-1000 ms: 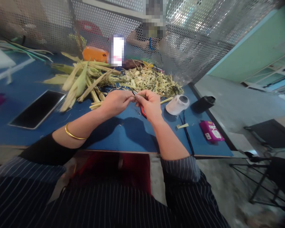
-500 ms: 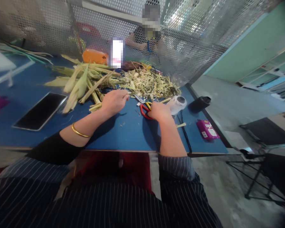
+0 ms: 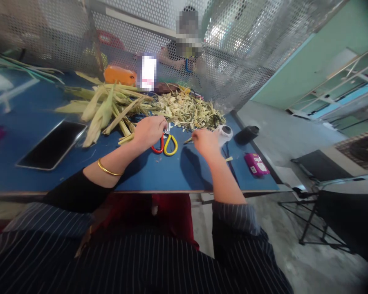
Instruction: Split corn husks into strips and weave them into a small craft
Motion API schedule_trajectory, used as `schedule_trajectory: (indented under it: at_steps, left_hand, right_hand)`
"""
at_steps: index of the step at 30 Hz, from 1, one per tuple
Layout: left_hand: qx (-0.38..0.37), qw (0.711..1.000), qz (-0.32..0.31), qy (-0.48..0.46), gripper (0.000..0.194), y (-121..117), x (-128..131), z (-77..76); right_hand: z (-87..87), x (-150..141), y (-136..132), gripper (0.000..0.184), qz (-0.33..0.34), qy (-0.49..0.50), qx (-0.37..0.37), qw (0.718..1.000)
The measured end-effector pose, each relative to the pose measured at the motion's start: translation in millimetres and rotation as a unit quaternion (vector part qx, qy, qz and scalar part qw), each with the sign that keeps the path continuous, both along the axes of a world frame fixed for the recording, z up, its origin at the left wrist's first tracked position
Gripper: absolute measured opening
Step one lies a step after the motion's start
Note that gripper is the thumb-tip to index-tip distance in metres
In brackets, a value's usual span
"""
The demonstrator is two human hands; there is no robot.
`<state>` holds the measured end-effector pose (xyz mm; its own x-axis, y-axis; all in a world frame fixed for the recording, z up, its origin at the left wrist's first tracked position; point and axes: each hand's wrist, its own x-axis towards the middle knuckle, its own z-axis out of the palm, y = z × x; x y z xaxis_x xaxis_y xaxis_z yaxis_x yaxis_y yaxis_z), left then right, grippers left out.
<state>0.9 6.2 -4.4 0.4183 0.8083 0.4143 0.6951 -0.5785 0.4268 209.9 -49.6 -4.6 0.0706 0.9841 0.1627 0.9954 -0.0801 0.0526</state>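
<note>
My left hand point(image 3: 151, 130) is closed around pale corn husk strips point(image 3: 126, 139), whose ends show at the wrist side and by the fingertips. Just right of it, scissors point(image 3: 166, 143) with one red and one yellow handle lie on the blue table point(image 3: 141, 173), blades partly behind my fingers. My right hand point(image 3: 206, 142) is closed, and a thin husk piece point(image 3: 188, 141) pokes out leftward from its fingertips. Beyond both hands spreads a heap of cut husk bits point(image 3: 188, 108). Longer whole husks point(image 3: 102, 110) are piled to the left.
A white roll point(image 3: 225, 132) stands beside my right hand, with a black bottle point(image 3: 247, 134) and purple tissue pack point(image 3: 256, 164) farther right. Left lies a dark phone point(image 3: 52, 145); an orange pack point(image 3: 119, 75) sits behind. Past the mesh partition point(image 3: 227, 69) is a person point(image 3: 179, 55).
My right hand has let go of the scissors, which now lie farther left beside my left hand. A thin husk piece now shows at my right fingertips. The view has shifted slightly right.
</note>
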Motion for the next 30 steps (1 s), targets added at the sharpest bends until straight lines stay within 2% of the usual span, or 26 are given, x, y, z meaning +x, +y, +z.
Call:
schedule_trajectory:
  at_steps: [2,4,9,14,21,24,27,30]
  left_hand:
    - [-0.006,1.000,0.001,0.001,0.030,0,1,-0.2]
    - [-0.015,1.000,0.000,0.006,0.029,-1,1,-0.2]
    - [-0.031,0.999,-0.013,0.013,0.028,0,2,-2.1]
    - [-0.050,0.998,-0.030,0.011,0.031,5,2,-5.7]
    - [-0.079,0.995,-0.054,0.013,0.031,7,2,-7.2]
    - [-0.074,0.995,-0.061,0.020,0.032,7,3,-8.3]
    - [-0.074,0.995,-0.058,0.022,0.032,9,2,-10.1]
    - [-0.072,0.995,-0.061,0.022,0.032,10,2,-11.7]
  right_hand:
    - [-1.1,25,6,0.028,-0.030,-0.038,0.006,0.999]
    - [-8.0,39,13,0.028,-0.004,-0.088,-0.039,0.995]
    - [-31.3,43,22,0.032,0.030,-0.110,-0.054,0.992]
    - [-35.5,50,14,0.036,0.019,-0.112,-0.040,0.993]
    - [-45.2,53,-6,0.028,0.042,-0.031,0.016,0.999]
    - [-46.4,59,4,0.024,0.033,0.024,0.020,0.999]
    - [-45.3,67,19,0.016,0.027,0.098,-0.011,0.995]
    - [-46.4,72,28,0.011,0.037,0.124,-0.021,0.991]
